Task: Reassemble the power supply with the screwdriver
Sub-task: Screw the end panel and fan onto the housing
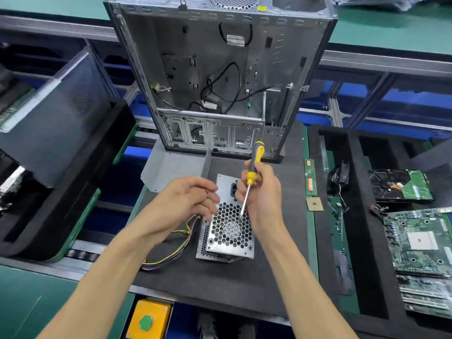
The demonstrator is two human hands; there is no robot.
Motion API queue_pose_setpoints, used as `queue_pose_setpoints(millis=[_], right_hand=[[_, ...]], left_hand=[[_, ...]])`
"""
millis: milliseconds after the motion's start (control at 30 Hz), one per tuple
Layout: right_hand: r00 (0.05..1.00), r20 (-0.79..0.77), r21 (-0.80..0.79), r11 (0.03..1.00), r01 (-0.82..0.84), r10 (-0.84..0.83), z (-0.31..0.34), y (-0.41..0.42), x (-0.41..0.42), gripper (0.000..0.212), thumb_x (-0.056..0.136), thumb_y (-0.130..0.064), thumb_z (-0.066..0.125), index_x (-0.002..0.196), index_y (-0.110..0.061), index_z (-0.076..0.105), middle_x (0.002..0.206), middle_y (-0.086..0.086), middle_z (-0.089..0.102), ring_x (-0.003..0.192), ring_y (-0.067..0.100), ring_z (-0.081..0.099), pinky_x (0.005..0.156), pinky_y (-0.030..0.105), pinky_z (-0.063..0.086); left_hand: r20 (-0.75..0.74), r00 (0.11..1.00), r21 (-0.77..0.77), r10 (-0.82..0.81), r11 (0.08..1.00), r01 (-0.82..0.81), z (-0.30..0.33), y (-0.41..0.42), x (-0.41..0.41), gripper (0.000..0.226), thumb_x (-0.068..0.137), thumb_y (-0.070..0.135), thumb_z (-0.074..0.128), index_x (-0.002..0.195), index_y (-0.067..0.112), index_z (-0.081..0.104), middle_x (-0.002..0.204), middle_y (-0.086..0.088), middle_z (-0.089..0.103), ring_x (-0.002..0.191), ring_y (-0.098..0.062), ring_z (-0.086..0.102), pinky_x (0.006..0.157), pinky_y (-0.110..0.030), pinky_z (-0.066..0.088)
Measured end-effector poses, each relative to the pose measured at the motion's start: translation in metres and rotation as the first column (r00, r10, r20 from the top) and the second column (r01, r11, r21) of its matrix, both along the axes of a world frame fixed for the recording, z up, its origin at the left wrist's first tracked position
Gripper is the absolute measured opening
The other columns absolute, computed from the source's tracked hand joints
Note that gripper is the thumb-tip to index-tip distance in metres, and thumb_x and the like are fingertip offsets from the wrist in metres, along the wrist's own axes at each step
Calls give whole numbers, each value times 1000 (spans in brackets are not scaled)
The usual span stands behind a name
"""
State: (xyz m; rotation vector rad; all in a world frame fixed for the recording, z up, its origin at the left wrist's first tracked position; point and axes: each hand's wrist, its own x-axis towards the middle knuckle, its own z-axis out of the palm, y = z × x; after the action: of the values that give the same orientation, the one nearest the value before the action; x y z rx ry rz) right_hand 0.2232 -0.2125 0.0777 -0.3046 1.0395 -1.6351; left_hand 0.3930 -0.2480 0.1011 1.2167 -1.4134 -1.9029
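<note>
Screwdriver in right-hand fingers, tip over power supply.

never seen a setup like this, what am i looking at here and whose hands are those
This is a single picture from a camera worn on a person's head, looking down at their own two bare hands; no robot is involved. The right hand grips a yellow-handled screwdriver, its tip pointing down at a metal power supply with a honeycomb grille. The left hand hovers beside it, fingers curled; it may pinch something small, but that is too tiny to tell. The box stands on a dark foam mat, coloured wires trailing from it. Behind stands an open computer case. To the right, a tray holds circuit boards.
</note>
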Motion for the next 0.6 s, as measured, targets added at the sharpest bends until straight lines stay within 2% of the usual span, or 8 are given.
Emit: queue_pose_setpoints(millis=[67, 167, 300, 400, 500, 600], right_hand=[[999, -41, -15, 1000, 5, -5, -3, -2, 3, 20, 96, -28, 56, 94, -11, 67, 63, -5, 44, 51, 11, 42, 45, 24, 38], [997, -77, -31, 999, -31, 29, -4, -3, 3, 19, 91, -35, 61, 92, -15, 65, 62, -7, 40, 51, 9, 32, 44, 21, 32], [999, 20, -24, 999, -37, 38, -2, -3, 1, 18, 85, -31, 58, 88, -17, 46, 59, -3, 35, 43, 9, 27, 36, 21, 26], [996, 90, -37, 999, 6, -3, -2, -3, 1, 12, 81, -27, 52, 86, -18, 45, 61, -2, 40, 44, 12, 32, 37, 22, 30], [998, 59, -60, 998, 26, -23, -4, -3, 2, 7, 83, -24, 49, 85, -17, 47, 59, -2, 49, 46, 13, 42, 40, 25, 37], [998, 54, -75, 996, 46, -42, -5, -4, 3, 6, 83, -23, 49, 84, -17, 49, 60, -1, 53, 47, 14, 46, 42, 27, 40]], left_hand=[[-49, 998, -5, 31, 999, -32, 2, 3, -1, 22, 102, -8, 43, 112, -3, 63, 91, -21, 74, 77, -28, 73, 66, -27, 60], [-64, 996, -34, 67, 997, -69, 5, 5, -3, 21, 103, 1, 50, 114, 0, 67, 95, -22, 76, 83, -29, 76, 67, -25, 60], [-95, 980, 5, 176, 984, -176, 5, 4, -8, 17, 102, 5, 53, 109, -2, 67, 76, -12, 70, 61, -16, 66, 55, -20, 53], [-144, 972, 59, 185, 982, -178, 3, 5, -10, 15, 98, 3, 58, 111, 0, 64, 74, -4, 67, 59, -11, 59, 54, -18, 49], [-177, 962, 80, 208, 977, -196, 2, 6, -10, 17, 97, 6, 60, 110, -2, 67, 88, -16, 76, 72, -19, 73, 62, -20, 56], [-177, 959, 91, 222, 974, -209, 2, 7, -11, 21, 104, 8, 51, 110, -4, 66, 96, -22, 77, 89, -28, 77, 67, -24, 60]])
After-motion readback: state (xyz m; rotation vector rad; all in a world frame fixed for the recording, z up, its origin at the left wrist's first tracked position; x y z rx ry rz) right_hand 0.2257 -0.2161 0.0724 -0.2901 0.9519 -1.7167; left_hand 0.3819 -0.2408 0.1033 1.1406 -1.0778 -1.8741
